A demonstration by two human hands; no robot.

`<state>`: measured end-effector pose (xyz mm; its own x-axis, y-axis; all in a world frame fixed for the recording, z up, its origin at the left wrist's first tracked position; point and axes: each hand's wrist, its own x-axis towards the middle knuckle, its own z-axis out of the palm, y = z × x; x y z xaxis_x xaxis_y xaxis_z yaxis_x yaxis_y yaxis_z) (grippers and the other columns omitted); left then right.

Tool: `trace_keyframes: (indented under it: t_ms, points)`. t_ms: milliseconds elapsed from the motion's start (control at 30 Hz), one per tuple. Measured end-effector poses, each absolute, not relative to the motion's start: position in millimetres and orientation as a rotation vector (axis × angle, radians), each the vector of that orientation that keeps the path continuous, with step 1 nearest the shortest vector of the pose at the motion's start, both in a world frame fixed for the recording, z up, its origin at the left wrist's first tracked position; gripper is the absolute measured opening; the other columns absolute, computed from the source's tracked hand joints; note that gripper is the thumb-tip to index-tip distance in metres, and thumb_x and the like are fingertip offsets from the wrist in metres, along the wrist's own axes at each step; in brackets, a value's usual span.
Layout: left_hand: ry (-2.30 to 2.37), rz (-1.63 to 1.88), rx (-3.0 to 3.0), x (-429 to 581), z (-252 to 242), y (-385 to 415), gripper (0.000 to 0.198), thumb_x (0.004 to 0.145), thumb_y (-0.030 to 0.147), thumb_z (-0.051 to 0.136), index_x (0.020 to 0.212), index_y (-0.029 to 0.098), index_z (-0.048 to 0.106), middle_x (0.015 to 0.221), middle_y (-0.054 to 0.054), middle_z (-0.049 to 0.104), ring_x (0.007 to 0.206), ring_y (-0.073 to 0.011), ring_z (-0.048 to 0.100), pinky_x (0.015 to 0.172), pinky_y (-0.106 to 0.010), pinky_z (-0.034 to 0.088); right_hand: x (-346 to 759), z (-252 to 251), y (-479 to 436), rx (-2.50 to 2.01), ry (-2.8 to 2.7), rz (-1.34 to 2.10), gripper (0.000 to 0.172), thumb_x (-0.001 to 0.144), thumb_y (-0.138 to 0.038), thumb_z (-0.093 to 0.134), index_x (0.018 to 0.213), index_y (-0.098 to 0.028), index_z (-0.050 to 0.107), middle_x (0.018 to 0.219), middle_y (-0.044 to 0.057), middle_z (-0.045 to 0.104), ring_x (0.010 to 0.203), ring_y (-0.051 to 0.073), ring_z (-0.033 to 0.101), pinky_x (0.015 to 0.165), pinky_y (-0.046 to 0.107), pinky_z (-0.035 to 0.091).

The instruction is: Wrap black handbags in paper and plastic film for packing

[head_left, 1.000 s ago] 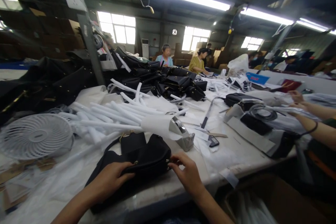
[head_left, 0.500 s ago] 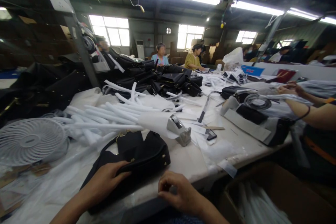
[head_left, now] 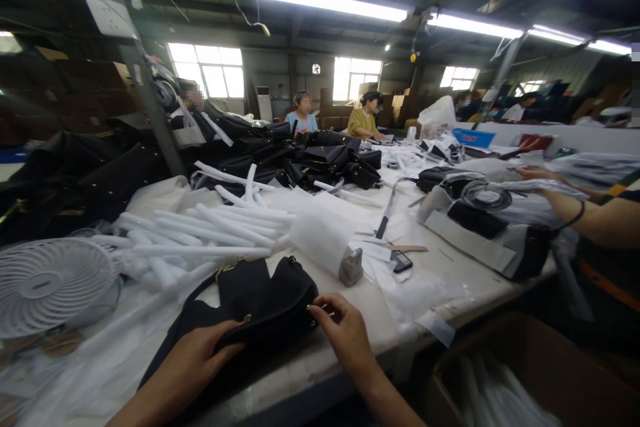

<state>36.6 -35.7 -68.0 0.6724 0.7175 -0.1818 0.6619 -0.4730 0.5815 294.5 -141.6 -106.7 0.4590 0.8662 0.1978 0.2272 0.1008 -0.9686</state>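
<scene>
A black handbag (head_left: 260,303) with small gold studs lies on the white table's near edge. My left hand (head_left: 193,360) rests on its near left side, fingers curled over the bag's edge. On the bag's right end my right hand (head_left: 345,333) pinches with its fingertips, touching the studs there. Behind the bag lies a heap of white foam-wrapped rolls (head_left: 200,237), and a tape dispenser (head_left: 351,265) stands half covered by a white foam sheet.
A white desk fan (head_left: 47,287) stands at the left. Black bags (head_left: 300,153) are piled in the middle of the table (head_left: 350,320). At the right a co-worker's arms (head_left: 585,213) handle wrapped bags. A phone (head_left: 401,260) lies by paper scraps. A cardboard box (head_left: 505,373) sits below the table edge.
My right hand dropped off the bag below the table edge, then came back to its right end. A foam sheet now covers more of the tape dispenser. The view tilted slightly.
</scene>
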Motion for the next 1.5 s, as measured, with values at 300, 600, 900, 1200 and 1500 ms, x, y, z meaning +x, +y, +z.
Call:
trace_keyframes:
  t_ms: [300,600,900,1200,1500]
  points:
    - [1.066,0.154,2.235,35.4,-69.4,-35.9,0.033,0.089,0.041,0.055,0.118,0.032,0.068,0.118,0.002,0.072,0.109,-0.0251,0.066,0.091,-0.028,0.048,297.6,-107.6,-169.5,-1.289,-1.451,0.691,0.011,0.09,-0.028,0.06,0.084,-0.019,0.063,0.086,0.003,0.065,0.079,0.016,0.061,0.074,0.025,0.047]
    - [1.078,0.128,2.25,34.7,-74.6,-33.9,0.036,0.09,0.041,0.053,0.121,0.032,0.066,0.122,0.002,0.071,0.112,-0.0258,0.065,0.094,-0.029,0.048,306.8,-132.1,-167.7,-1.535,-1.245,0.57,0.008,0.085,-0.021,0.066,0.092,-0.021,0.066,0.083,0.002,0.071,0.077,0.019,0.068,0.072,0.026,0.051]
    - [1.061,0.13,2.244,34.3,-74.0,-34.0,0.034,0.091,0.041,0.053,0.12,0.033,0.066,0.117,0.002,0.073,0.109,-0.025,0.066,0.092,-0.029,0.048,299.9,-134.5,-160.1,-1.541,-1.69,-0.069,0.018,0.09,-0.011,0.056,0.097,-0.022,0.068,0.088,0.006,0.07,0.082,0.02,0.064,0.075,0.029,0.049]
    - [1.06,0.162,2.237,35.9,-69.5,-37.8,0.03,0.089,0.038,0.056,0.115,0.033,0.069,0.119,0.002,0.072,0.11,-0.0252,0.066,0.094,-0.029,0.047,308.1,-120.4,-148.9,-1.515,-2.044,-0.402,0.015,0.087,-0.008,0.058,0.085,-0.022,0.063,0.077,0.002,0.065,0.069,0.019,0.056,0.063,0.031,0.039]
    - [1.059,0.198,2.234,38.8,-61.8,-44.2,0.029,0.09,0.038,0.056,0.114,0.031,0.069,0.116,0.002,0.073,0.108,-0.0239,0.066,0.092,-0.027,0.047,308.4,-124.2,-162.2,-1.634,-1.979,-0.253,0.022,0.081,-0.001,0.055,0.08,-0.021,0.062,0.077,0.002,0.064,0.071,0.021,0.059,0.065,0.031,0.04]
